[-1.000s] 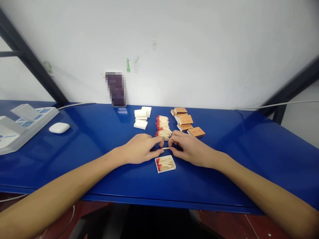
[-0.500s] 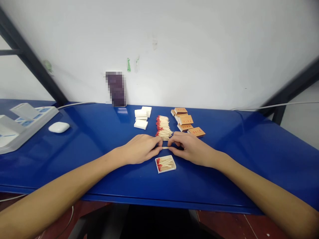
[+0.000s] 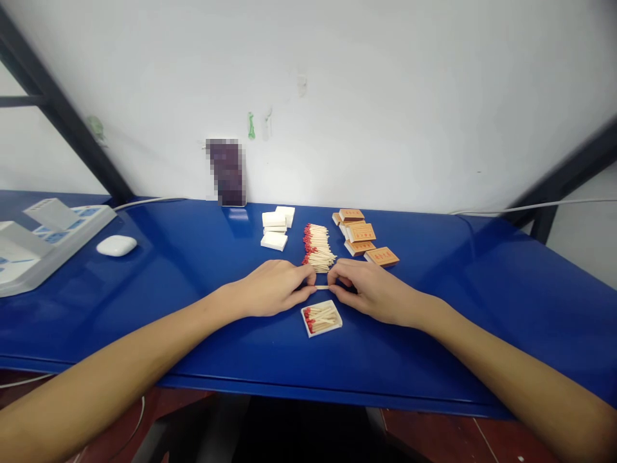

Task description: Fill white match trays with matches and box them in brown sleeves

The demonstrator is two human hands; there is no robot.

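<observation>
Between my two hands a few matchsticks (image 3: 322, 287) lie crosswise, pinched at both ends; how many is too small to tell. My left hand (image 3: 277, 287) is closed on their left end, thumb against fingertips. At the right end, my right hand (image 3: 369, 290) pinches with bent fingers. Just in front of the hands, nearer me, a white matchbox tray (image 3: 332, 329) holds a layer of red-headed matches (image 3: 321, 317). Beyond the fingers a long pile of matches (image 3: 317, 244) lies with heads to the left.
Several orange matchbox sleeves (image 3: 382, 256) lie behind my right hand. White matchbox trays (image 3: 274, 241) are stacked at the back left. A pixelated phone (image 3: 228, 172) leans on the wall. Further left are a white earbud case (image 3: 116, 245) and a power strip (image 3: 62, 247) on the blue table (image 3: 202, 347).
My right hand has shifted very slightly to the right and down, so a little more of the matchsticks shows between the fingertips. The whole view has also moved slightly.
</observation>
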